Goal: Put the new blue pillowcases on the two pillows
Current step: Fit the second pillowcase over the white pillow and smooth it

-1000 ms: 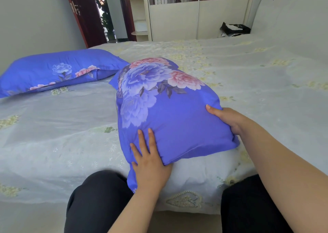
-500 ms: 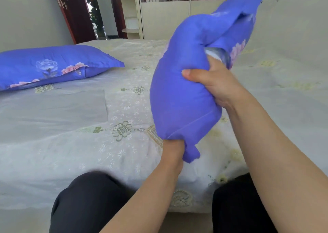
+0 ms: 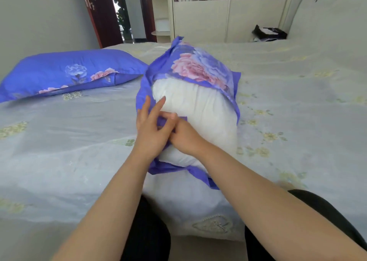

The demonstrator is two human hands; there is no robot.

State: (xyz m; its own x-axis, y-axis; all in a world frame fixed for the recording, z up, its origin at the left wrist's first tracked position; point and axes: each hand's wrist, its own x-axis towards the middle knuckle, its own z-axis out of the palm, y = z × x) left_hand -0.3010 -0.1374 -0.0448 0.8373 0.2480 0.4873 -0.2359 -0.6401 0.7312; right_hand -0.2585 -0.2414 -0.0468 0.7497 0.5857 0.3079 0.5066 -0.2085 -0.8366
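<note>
A white pillow (image 3: 200, 111) lies on the bed in front of me, partly inside a blue flowered pillowcase (image 3: 198, 68). Its white filling shows through the wide opening that faces me. My left hand (image 3: 151, 129) and my right hand (image 3: 185, 138) meet at the near left edge of that opening. Both pinch the blue inner flap there; two fingers of my left hand stick out straight over the pillow. A second pillow (image 3: 65, 71), fully covered in the same blue flowered case, lies flat at the far left of the bed.
The bed (image 3: 69, 145) has a pale flowered sheet and its near edge is at my knees. A black bag (image 3: 269, 32) sits at the far right by the headboard (image 3: 327, 18). Behind are a dark red door (image 3: 99, 12) and a cabinet.
The pillow, lifted and turned in the air half a second ago, now lies back on the bed with its open side up. Both hands have moved to the flap at the opening.
</note>
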